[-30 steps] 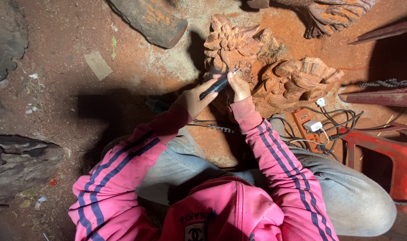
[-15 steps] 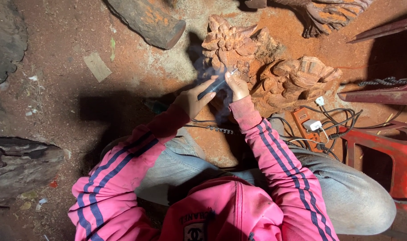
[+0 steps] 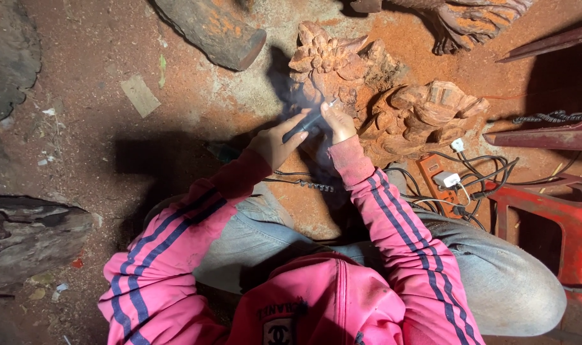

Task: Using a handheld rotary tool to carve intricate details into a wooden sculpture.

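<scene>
A reddish carved wood piece with leaf and flower shapes lies on the dusty ground in front of me. Both my hands hold a dark, slim power tool against its near side. My left hand grips the tool's body from the left, fingers stretched along it. My right hand pinches the tool close to its tip, which touches the carving. A faint haze of dust hangs around the tip. A second carved block sits just to the right.
A power strip with plugs and tangled cables lies at my right knee. A red plastic stool stands at right. Logs lie at top and at left. A small wood offcut rests on the sawdust.
Both hands stay on the tool at the carving. The tool tip has shifted slightly, and a haze of dust has appeared around it.
</scene>
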